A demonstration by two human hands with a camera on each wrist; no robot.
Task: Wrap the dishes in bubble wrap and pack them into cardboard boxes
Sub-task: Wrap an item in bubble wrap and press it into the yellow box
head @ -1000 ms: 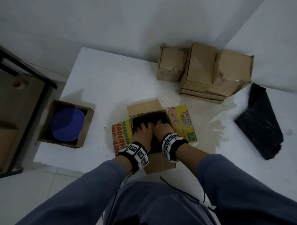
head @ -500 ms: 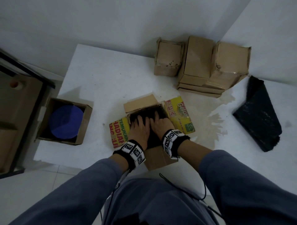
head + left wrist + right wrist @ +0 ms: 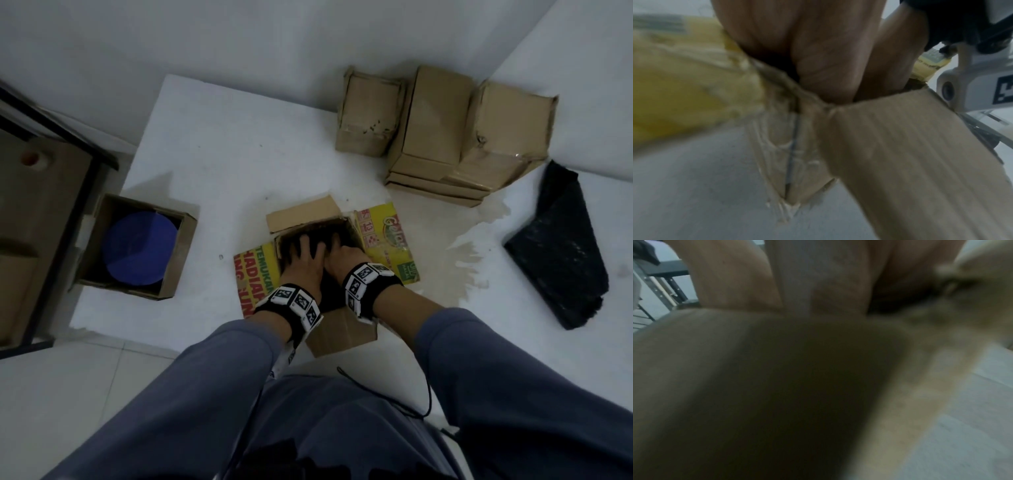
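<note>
An open cardboard box [image 3: 342, 334] with yellow printed flaps [image 3: 388, 245] stands on the white table [image 3: 222, 154] in front of me. Inside it lies a dark wrapped bundle [image 3: 325, 294], mostly hidden by my hands. My left hand [image 3: 303, 257] presses down on it with fingers spread. My right hand [image 3: 342, 255] lies beside it, touching it, fingers reaching down into the box. In the left wrist view the left hand [image 3: 818, 48] dips behind the box's corner [image 3: 900, 138]. The right wrist view is blurred; the right hand [image 3: 818, 280] shows above a dark flap.
At the table's left edge, a second open box [image 3: 178, 274] holds a stack of blue plates [image 3: 140, 246]. Several closed cardboard boxes [image 3: 438, 130] are piled at the back by the wall. A black folded sheet of wrap [image 3: 555, 246] lies at the right. A dark shelf frame [image 3: 51, 120] stands left.
Both hands stay in the box, pressing on the bundle. The left fingers have spread wider and reach a little further in. Nothing else on the table has moved.
</note>
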